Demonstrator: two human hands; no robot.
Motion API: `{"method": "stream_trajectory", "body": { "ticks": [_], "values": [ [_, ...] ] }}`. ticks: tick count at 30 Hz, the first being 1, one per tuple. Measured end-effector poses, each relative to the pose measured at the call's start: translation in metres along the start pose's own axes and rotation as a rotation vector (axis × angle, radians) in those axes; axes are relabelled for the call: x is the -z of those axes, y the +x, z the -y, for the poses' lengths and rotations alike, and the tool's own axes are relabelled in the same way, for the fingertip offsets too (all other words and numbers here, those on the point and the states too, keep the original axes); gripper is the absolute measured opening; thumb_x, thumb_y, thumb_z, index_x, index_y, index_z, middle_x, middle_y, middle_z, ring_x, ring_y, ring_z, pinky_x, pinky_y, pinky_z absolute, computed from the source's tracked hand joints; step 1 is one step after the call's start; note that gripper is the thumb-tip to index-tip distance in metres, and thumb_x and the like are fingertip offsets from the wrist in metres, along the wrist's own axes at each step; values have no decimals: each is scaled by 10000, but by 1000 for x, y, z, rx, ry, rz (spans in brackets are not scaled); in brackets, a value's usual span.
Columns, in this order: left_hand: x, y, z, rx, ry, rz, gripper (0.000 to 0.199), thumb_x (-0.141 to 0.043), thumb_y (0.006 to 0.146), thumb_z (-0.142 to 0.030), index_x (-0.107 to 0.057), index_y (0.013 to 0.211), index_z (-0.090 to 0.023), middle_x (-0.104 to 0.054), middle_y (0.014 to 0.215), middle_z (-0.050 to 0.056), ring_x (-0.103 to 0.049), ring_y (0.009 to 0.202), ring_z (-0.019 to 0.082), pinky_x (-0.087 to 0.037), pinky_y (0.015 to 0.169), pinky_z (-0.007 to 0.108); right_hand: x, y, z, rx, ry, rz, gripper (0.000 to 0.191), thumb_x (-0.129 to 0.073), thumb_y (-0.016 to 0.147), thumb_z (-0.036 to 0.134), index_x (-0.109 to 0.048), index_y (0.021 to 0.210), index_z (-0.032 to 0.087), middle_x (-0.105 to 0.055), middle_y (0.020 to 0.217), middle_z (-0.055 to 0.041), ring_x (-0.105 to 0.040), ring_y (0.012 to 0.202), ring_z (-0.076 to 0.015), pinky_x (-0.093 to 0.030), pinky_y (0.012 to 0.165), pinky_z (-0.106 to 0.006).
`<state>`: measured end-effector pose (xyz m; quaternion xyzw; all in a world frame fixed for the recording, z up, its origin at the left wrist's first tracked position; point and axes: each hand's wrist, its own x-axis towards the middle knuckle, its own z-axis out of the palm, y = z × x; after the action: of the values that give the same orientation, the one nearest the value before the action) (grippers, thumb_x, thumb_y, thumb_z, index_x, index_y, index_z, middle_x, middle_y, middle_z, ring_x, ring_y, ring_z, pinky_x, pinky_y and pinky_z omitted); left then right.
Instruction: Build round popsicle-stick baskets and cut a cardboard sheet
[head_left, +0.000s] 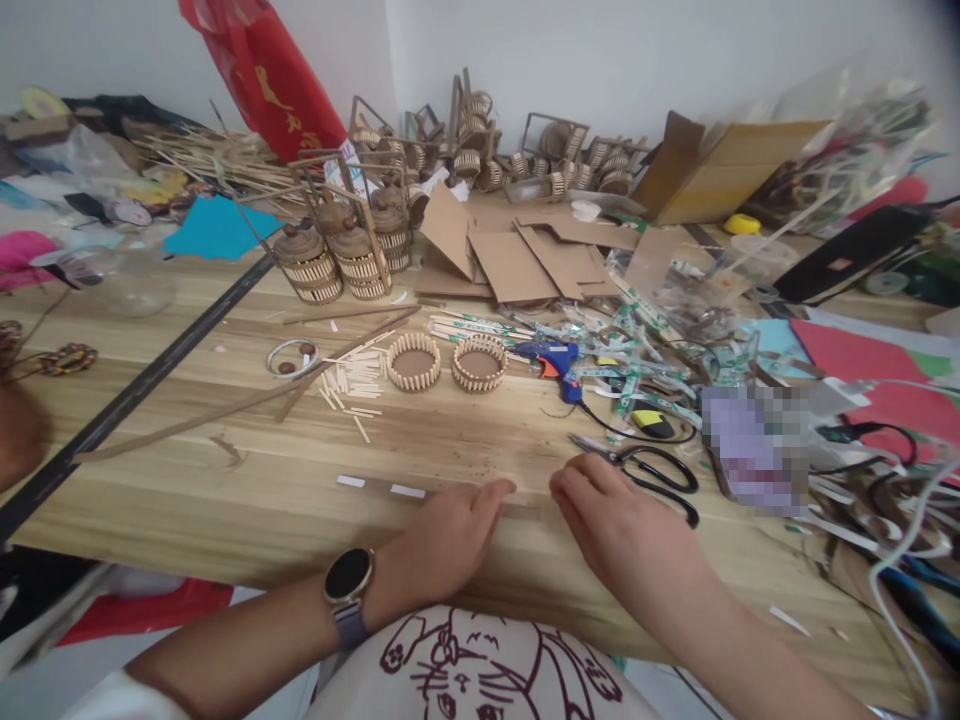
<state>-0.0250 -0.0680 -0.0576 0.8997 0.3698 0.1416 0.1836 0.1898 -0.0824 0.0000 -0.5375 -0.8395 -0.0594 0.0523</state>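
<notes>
A thin, faint greyish strip (520, 511) lies on the pale wooden table (285, 510), in the gap between the person's two hands; it is narrow and flat, its ends blurred or hidden from me. The left hand (456, 532) rests low, fingers close together, tips by the strip. The right hand (611, 505) has its fingers curled inward, tips bunched. Whether either has hold of anything, I can't tell. Black-handled metal scissors (621, 458) lie just beyond the right hand; two round, stick-walled brown trays (415, 380) sit farther back.
</notes>
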Motion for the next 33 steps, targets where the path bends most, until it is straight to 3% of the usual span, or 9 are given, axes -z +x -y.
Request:
{"method": "stream_trajectory", "body": {
  "ticks": [3,5,7,10,12,15,21,28,33],
  "values": [
    [-6,-4,5,-134,29,-58,501,-295,976,-86,-231,1472,-111,-715,1037,134,-689,885,214,-559,778,344,16,2,-12,-147,83,206,197,-461,934,217,-614,811,201,-647,843,-48,-640,613,-174,-341,488,-269],
    [-9,-6,7,-153,42,-109,517,-300,964,-81,-206,1471,-58,-719,1029,146,-689,884,208,-571,776,339,26,6,-22,-232,168,369,203,-459,923,224,-622,804,205,-663,829,-40,-640,637,-176,-361,534,-266],
    [-12,-8,9,-171,87,-137,425,-318,969,-94,-335,1390,-36,-719,1038,158,-684,912,205,-574,795,331,30,11,-31,-279,275,504,188,-473,887,204,-635,792,209,-670,783,-29,-627,665,-176,-372,571,-260],
    [-14,-11,11,-332,217,-108,245,-369,970,-85,-554,1130,-79,-716,1052,159,-669,930,215,-572,798,324,23,21,-40,-264,496,648,186,-498,846,241,-658,761,198,-639,687,-13,-577,646,-161,-367,571,-244],
    [-15,-13,12,-424,286,-91,188,-419,964,-82,-599,1017,-88,-713,1061,162,-659,924,226,-573,785,333,13,28,-40,-235,638,712,206,-510,827,285,-673,750,185,-620,667,-5,-537,627,-148,-362,568,-237],
    [-14,-16,14,-459,342,-100,153,-472,962,-105,-623,968,-83,-712,1063,161,-646,943,237,-567,806,348,-3,37,-34,-216,757,804,212,-530,783,306,-687,737,172,-579,636,15,-472,596,-129,-347,560,-230],
    [-16,-19,17,-489,385,-134,174,-472,959,-102,-643,939,-79,-707,1113,176,-639,1010,235,-531,918,344,-20,45,-26,-205,737,850,263,-540,787,335,-673,634,166,-471,557,37,-392,565,-120,-307,528,-233],
    [-15,-18,16,-502,398,-188,204,-455,947,-77,-652,897,-84,-720,1074,160,-654,997,236,-511,942,338,-21,49,-23,-203,639,845,231,-554,808,273,-745,768,150,-629,672,-7,-503,653,-138,-356,578,-224],
    [-13,-17,16,-511,397,-150,167,-483,936,-81,-647,904,-82,-714,1076,167,-662,982,236,-510,944,346,-17,52,-18,-215,551,848,229,-565,821,243,-776,822,152,-704,736,-39,-569,691,-157,-371,577,-227]
  ]
}}
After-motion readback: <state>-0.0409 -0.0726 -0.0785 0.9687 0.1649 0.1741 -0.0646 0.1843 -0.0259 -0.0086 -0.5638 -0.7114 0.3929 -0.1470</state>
